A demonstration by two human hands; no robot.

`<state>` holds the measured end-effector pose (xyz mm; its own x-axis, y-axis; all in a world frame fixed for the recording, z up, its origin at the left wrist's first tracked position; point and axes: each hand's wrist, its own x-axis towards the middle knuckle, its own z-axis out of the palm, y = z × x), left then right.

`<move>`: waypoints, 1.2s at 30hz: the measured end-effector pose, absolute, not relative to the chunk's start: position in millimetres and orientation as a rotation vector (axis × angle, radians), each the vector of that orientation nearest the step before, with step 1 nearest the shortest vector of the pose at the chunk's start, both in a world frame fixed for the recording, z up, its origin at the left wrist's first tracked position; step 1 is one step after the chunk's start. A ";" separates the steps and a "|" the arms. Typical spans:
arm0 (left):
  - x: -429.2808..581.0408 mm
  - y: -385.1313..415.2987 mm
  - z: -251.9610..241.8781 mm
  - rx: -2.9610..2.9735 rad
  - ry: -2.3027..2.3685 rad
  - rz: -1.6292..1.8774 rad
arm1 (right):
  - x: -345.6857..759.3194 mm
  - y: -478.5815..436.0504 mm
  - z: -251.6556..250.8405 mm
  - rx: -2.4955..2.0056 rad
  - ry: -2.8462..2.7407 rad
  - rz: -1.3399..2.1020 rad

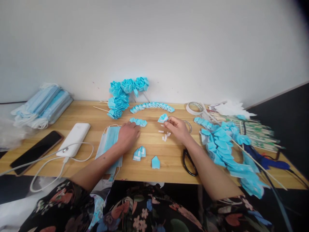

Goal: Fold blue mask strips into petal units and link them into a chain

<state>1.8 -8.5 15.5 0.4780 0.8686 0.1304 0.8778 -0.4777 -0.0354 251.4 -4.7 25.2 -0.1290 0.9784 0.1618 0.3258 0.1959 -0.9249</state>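
My right hand (177, 127) is pinched on a small folded blue mask piece (163, 118) at the middle of the wooden table (149, 141). My left hand (128, 134) lies palm down, its fingers curled at a short row of folded blue pieces (138, 121). Under its wrist lies a flat blue face mask (109, 141). Small white scraps (164, 136) sit just below my right hand. Three folded blue pieces (145, 156) lie near the front edge.
Blue mask roses on sticks (125, 93) and a curved row of folded pieces (152, 106) lie at the back. A mask stack (43, 106), phone (36, 149) and white power bank (73, 138) sit left. Tape roll (195, 108), scissors (189, 162), and cut blue pieces (224, 148) sit right.
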 end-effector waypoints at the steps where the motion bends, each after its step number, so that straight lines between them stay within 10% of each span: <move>1: -0.6 -8.0 16.0 -2.603 -1.584 -0.142 | 251.5 -4.5 24.7 -1.260 -1.620 0.962; 36: 76.5 -0.4 31.0 -2.943 -2.271 -2.308 | 249.3 -5.7 24.7 -1.180 -1.668 1.065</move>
<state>76.5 -0.4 31.0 0.2715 0.9623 -0.0178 -0.0335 0.0280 0.9990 249.3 -5.7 24.7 -0.2314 0.9623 0.1428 0.2756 0.2057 -0.9390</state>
